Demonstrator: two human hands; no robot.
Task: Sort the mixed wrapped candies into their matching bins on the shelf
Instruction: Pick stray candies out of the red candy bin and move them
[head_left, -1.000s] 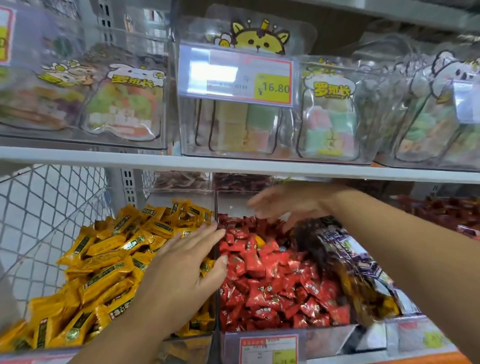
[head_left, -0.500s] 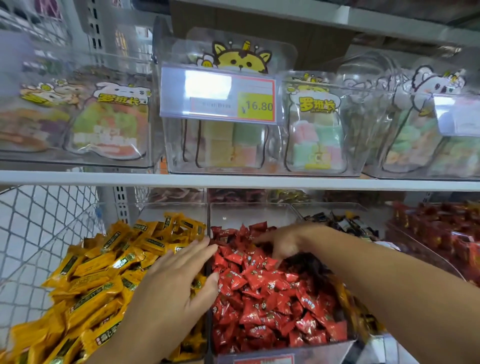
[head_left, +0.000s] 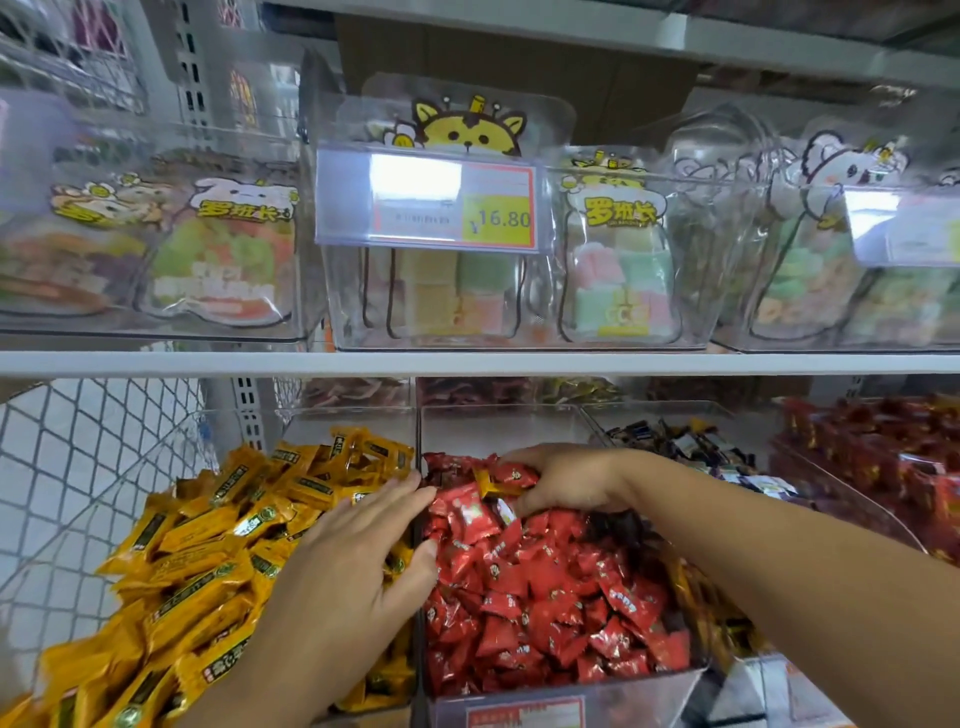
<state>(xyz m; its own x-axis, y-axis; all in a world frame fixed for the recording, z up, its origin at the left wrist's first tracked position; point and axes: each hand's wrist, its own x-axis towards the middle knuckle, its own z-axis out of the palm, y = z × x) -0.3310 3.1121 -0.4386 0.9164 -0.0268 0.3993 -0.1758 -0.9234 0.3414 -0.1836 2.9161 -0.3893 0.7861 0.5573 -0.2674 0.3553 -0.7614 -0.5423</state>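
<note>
Right hand sinks into the red bin, grip pinching a stray yellow candy; left hand lies flat, released (sorting looks mostly done).

Open gap beneath shelf edge above red candies, clear divider walls flanking

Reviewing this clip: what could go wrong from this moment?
The right hand curls into the red foil-wrapped candies beside a stray yellow-wrapped candy; it could lift reds along with it. The left hand lies flat on the heaped yellow wrapped candies at the clear plastic divider; pressing could push some over it.
</note>
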